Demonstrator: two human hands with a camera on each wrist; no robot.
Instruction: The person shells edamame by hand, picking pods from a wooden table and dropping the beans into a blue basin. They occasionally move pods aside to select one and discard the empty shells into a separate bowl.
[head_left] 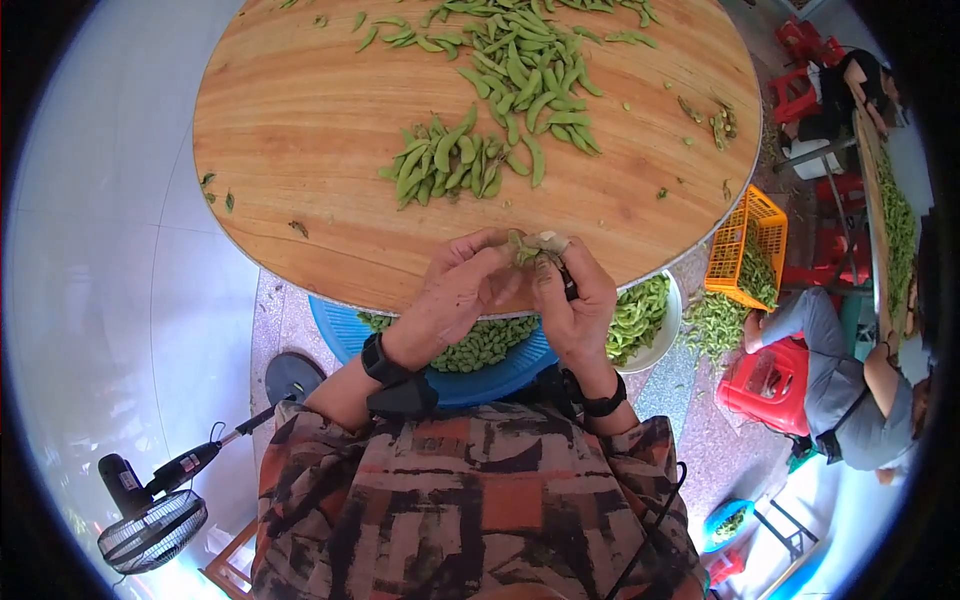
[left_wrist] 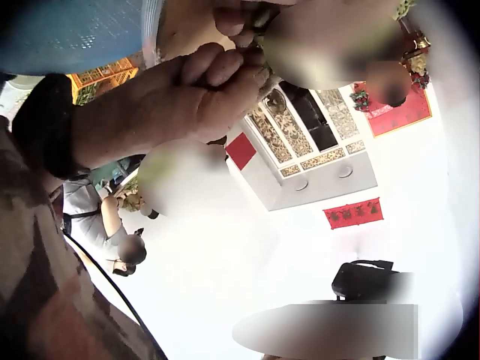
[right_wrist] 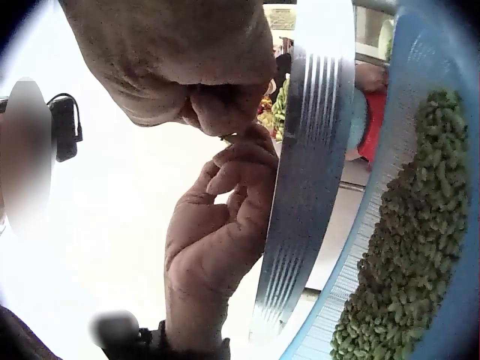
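Note:
Both hands meet over the near edge of the round wooden table (head_left: 300,120). The left hand (head_left: 450,295) pinches a green bean pod (head_left: 520,248) between thumb and fingers. Against it, the right hand (head_left: 578,300) has its fingers curled round the pod's other side, with a pale wrapping on a fingertip. In the right wrist view the left hand (right_wrist: 225,225) and right hand (right_wrist: 187,67) touch at a small green piece (right_wrist: 229,139). A pile of pods (head_left: 450,160) lies beyond the hands; shelled beans (head_left: 480,345) fill a blue basket (head_left: 335,325) below.
More pods (head_left: 530,60) spread over the far table. A white bowl of pods (head_left: 640,315) stands right of the blue basket. Farther right are an orange crate (head_left: 725,250), a red stool (head_left: 765,385) and a seated person (head_left: 850,380). A fan (head_left: 155,530) stands at the lower left.

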